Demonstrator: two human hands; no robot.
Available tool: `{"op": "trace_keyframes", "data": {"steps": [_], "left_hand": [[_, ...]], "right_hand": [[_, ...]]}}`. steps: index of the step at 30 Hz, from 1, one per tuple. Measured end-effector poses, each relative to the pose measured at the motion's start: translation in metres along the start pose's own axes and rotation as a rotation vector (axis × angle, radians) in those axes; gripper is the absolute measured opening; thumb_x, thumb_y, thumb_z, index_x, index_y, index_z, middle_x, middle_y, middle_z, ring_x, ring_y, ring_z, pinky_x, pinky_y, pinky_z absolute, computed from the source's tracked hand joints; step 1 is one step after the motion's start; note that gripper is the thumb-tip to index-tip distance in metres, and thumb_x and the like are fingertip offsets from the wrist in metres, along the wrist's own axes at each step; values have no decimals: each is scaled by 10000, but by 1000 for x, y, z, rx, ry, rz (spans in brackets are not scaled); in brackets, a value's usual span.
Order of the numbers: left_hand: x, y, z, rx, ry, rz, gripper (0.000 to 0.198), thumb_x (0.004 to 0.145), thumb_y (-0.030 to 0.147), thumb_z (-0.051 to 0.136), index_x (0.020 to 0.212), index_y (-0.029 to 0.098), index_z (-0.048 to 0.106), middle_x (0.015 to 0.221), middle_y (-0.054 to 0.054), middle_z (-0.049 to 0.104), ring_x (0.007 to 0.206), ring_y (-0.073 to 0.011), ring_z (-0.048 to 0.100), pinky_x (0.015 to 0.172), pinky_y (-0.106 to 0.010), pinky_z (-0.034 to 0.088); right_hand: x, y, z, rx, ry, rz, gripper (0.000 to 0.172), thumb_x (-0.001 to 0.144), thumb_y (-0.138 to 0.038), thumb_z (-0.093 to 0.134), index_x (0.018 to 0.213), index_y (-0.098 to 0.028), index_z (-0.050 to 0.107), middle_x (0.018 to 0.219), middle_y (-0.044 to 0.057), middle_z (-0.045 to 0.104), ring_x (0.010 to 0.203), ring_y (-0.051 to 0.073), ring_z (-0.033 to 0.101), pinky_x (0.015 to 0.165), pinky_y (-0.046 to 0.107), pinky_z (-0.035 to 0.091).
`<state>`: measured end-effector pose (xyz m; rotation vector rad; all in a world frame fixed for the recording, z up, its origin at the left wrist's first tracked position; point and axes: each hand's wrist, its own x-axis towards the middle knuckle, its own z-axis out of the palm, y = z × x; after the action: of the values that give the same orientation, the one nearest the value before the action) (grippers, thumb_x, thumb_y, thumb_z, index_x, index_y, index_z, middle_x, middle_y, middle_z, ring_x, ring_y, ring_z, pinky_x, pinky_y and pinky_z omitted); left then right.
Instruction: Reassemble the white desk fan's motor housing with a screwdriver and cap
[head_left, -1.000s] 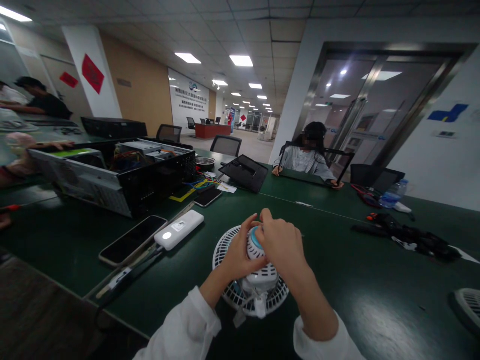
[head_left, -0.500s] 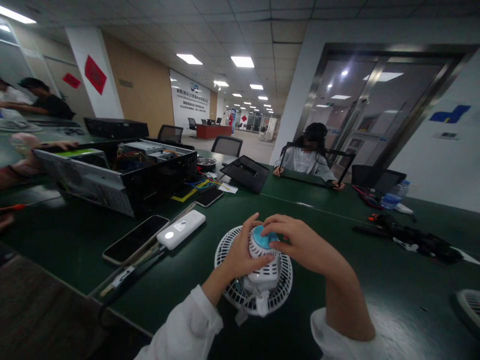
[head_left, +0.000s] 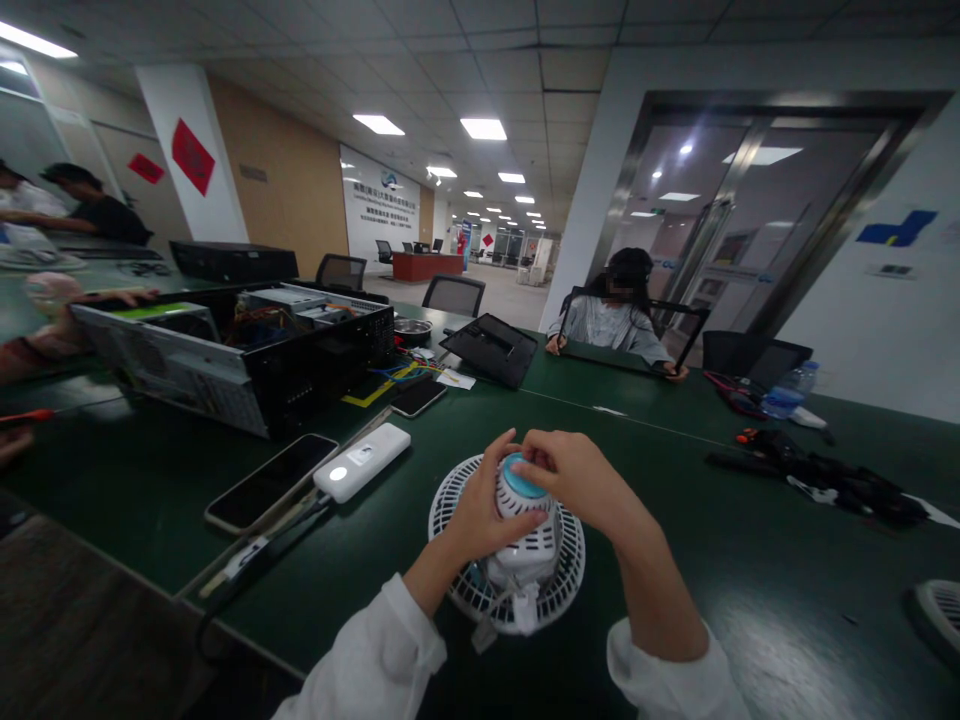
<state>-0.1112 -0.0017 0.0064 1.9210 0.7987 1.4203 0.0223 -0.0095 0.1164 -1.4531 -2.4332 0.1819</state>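
Note:
A small white fan point(head_left: 534, 545) lies with its round slatted grille down on the green table, its motor housing facing up. On top of the housing sits a blue round cap point(head_left: 523, 478). My left hand point(head_left: 480, 505) is wrapped around the side of the housing, thumb toward me and fingers on the far side. My right hand point(head_left: 581, 475) is over the top with fingers curled in on the blue cap's edge. Its fingertips are partly hidden. A white clip or bracket point(head_left: 525, 607) with a short cord lies at the grille's near side.
Left of the fan are a white power bank point(head_left: 363, 461) with a cable, a large phone point(head_left: 271, 483) and a smaller phone point(head_left: 418, 397). An opened computer case point(head_left: 255, 350) stands beyond. Across the table a person holds a black frame point(head_left: 630, 372). A bottle point(head_left: 790, 392) stands right.
My right hand has turned over the blue cap, its fingers curling in more and its forearm swinging left. My left hand and the fan stay in place.

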Motion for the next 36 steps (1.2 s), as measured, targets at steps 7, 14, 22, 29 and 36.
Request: {"op": "trace_keyframes", "data": {"steps": [7,14,22,29,36], "left_hand": [[1,0,0,11,20,9,852,654,364,691,1336,177,216,1273,-134,457,1167,-299,459,997,-444,339],[0,-2,1,3,3,13,861,675,385,695,1346,185,194,1235,-115,481,1118,-265,489,970,-423,362],[0,-2,1,-15,1,17,846,688,386,690,1346,192,195,1236,-117,469,1122,-266,480,974,-431,352],[-1,-3,1,-2,2,16,842,685,362,690,1347,199,197,1240,-115,471,1123,-268,479,985,-438,342],[0,0,3,10,27,28,825,672,334,683,1332,197,206,1255,-115,473,1157,-276,467,1000,-441,337]], "right_hand": [[8,-25,14,-277,96,379,185,842,-229,415,926,-168,569,785,99,646,706,229,614,537,274,302],[-11,0,-10,-50,-6,-20,237,824,-125,448,977,-192,616,968,64,627,903,180,564,761,306,409],[-11,5,-10,-18,-49,-129,225,772,-87,531,959,-172,622,995,55,626,946,189,540,845,337,400],[-9,-2,-8,-98,-3,-48,89,794,-183,520,796,-155,604,810,48,610,744,156,535,650,270,363],[-1,-29,7,-342,31,248,187,821,-190,425,982,-171,518,768,78,648,674,201,614,536,264,319]]}}
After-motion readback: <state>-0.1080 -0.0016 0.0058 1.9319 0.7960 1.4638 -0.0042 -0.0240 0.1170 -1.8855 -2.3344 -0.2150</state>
